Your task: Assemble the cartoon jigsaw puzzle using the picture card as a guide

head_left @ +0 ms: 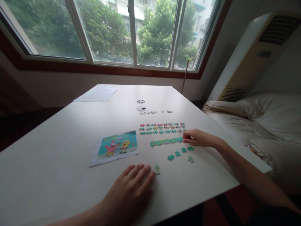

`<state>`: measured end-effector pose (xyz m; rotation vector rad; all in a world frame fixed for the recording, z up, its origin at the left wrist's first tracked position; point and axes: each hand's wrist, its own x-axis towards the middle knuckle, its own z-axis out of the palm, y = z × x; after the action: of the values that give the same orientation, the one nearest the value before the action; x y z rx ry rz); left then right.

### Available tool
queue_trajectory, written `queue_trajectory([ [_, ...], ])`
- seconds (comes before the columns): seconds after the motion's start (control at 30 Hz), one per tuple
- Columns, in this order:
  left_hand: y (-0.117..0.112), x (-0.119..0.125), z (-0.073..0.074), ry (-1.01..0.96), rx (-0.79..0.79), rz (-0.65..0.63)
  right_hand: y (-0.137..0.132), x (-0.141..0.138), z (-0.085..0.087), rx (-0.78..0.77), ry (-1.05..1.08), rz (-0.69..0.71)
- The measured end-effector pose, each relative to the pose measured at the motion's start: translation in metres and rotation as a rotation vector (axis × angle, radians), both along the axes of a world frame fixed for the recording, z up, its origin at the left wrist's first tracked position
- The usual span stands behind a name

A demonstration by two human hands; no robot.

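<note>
1. White tbl (58, 163): everything's laid out on it; most pcs bunched toward the R side.
2. Pic sheet (117, 146): flat, L of the pcs; cartoon figs on teal, prob. the ref.
3. L hand (133, 188): palm down on tbl near the front edge, fingers loosely out, nothing visibly gripped.
4. R hand (197, 138): fingertips bunched at the R end of the strip; can't tell if a pc is pinched there.
5. Loose rows (160, 127): three, pink/yellow/teal mix, just beyond the strip; sorted but unjoined, so the bulk is left.
6. Joined strip (166, 142): b/w loose rows and front pcs; one long green band, approx. one row done, I'd judge early days.
7. Far row (149, 112): short, pale pcs, also unjoined.
8. Teal pcs (177, 153): four, slanting line, nr side of strip, apart.
9. Single pale-green pcs: one (190, 159) below the teal line, another (157, 169) right by L fingertips; contact unclear.
</note>
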<state>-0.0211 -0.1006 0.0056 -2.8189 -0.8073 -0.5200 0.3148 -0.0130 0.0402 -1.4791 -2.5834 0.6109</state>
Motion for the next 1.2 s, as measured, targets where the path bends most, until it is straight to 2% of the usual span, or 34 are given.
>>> queue_trajectory([
  [0.13,-0.007,0.002,-0.001,-0.061,0.16,-0.004,-0.011,-0.021,0.0,0.065,0.051,0.14],
  [0.27,-0.013,0.003,-0.001,-0.053,0.298,-0.074,-0.022,-0.043,0.001,0.131,0.113,0.286],
  [0.33,-0.014,0.004,0.002,-0.04,0.315,-0.093,-0.024,-0.05,0.003,0.13,0.087,0.304],
  [0.53,-0.013,0.015,0.006,-0.013,0.381,-0.149,-0.019,-0.059,0.01,-0.026,0.06,0.344],
  [0.77,-0.018,0.043,0.004,0.023,0.434,-0.262,-0.024,-0.072,0.013,0.021,0.043,0.374],
  [0.9,-0.022,0.065,0.005,0.007,0.371,-0.299,-0.023,-0.075,0.01,0.029,0.003,0.339],
  [1.0,-0.019,0.08,0.008,0.07,0.191,-0.332,-0.018,-0.07,0.01,-0.058,0.019,0.342],
  [1.1,-0.015,0.095,0.012,0.114,0.067,-0.314,-0.014,-0.063,0.01,-0.103,0.011,0.317],
  [1.2,-0.014,0.107,0.014,0.12,0.043,-0.269,-0.012,-0.059,0.011,-0.114,0.001,0.299],
])
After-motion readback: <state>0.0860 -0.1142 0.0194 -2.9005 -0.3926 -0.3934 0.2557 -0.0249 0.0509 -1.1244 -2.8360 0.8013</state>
